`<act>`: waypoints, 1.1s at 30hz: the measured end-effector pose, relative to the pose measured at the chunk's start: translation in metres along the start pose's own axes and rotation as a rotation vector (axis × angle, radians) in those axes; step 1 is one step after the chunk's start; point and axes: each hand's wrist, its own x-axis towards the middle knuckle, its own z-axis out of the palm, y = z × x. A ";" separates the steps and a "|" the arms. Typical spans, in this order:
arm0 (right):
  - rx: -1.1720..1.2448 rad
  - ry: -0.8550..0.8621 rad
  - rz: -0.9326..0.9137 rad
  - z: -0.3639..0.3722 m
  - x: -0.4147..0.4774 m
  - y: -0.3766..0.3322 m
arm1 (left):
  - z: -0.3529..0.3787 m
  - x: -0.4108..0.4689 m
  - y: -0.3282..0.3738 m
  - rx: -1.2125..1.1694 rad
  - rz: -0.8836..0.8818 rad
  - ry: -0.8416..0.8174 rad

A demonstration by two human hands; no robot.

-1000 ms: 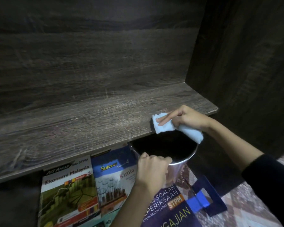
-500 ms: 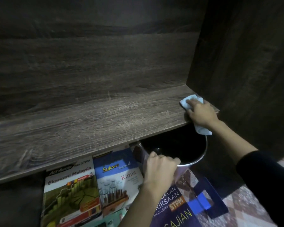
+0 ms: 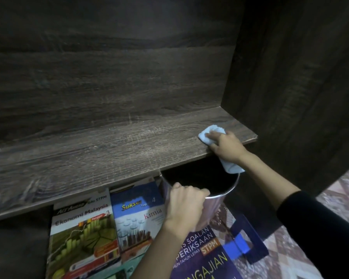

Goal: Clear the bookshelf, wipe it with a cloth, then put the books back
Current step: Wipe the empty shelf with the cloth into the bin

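The cloth (image 3: 210, 133) is showing pale blue against the shelf (image 3: 109, 154), which is running dark grey-brown woodgrain. Near left, the green-and-white book (image 3: 83, 234) is sitting beside the blue-and-white book (image 3: 137, 216); the purple book (image 3: 206, 256) is right; the bucket (image 3: 214, 206) is gleaming silver.

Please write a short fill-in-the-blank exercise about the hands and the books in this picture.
1. The right hand holds a light blue ____ against the shelf.
2. The left hand grips the metal bucket by its ____.
3. The book beside the Kimia book is titled Ekonomi ____.
Missing words: cloth; rim; Malaysia.
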 end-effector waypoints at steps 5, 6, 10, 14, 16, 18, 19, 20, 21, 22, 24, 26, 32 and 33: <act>0.043 -0.016 -0.103 0.008 -0.015 -0.017 | -0.003 -0.011 -0.007 0.046 -0.017 -0.004; 0.053 -0.020 -0.123 0.009 -0.018 -0.021 | -0.004 -0.013 -0.009 0.056 -0.023 -0.008; 0.151 -0.084 -0.214 0.009 -0.026 -0.034 | -0.007 -0.021 -0.018 0.084 -0.053 -0.023; 0.328 -0.245 -0.258 -0.012 -0.027 -0.053 | -0.009 -0.029 -0.028 0.117 -0.085 -0.030; 0.462 -0.276 -0.231 -0.020 -0.025 -0.063 | -0.008 -0.034 -0.032 0.139 -0.096 -0.045; 0.564 -0.170 -0.197 -0.022 -0.016 -0.070 | -0.008 -0.038 -0.037 0.164 -0.098 -0.066; 0.560 -0.082 -0.176 -0.020 -0.008 -0.073 | -0.009 -0.040 -0.040 0.170 -0.101 -0.077; 0.523 -0.007 -0.137 -0.015 0.002 -0.076 | -0.009 -0.043 -0.044 0.173 -0.107 -0.085; 0.471 0.033 -0.086 -0.010 0.010 -0.079 | -0.010 -0.046 -0.047 0.173 -0.112 -0.091; 0.397 0.033 -0.040 -0.003 0.019 -0.084 | -0.010 -0.048 -0.052 0.173 -0.120 -0.096; 0.208 -0.015 -0.005 0.015 0.036 -0.092 | -0.012 -0.053 -0.060 0.154 -0.153 -0.107; 0.087 -0.005 -0.008 0.027 0.050 -0.103 | -0.014 -0.057 -0.067 0.143 -0.171 -0.118; 0.026 -0.013 0.004 0.039 0.088 -0.138 | -0.010 -0.067 -0.086 -0.013 -0.153 0.027; 0.033 -0.009 0.015 0.041 0.094 -0.142 | -0.010 -0.069 -0.088 -0.014 -0.152 0.041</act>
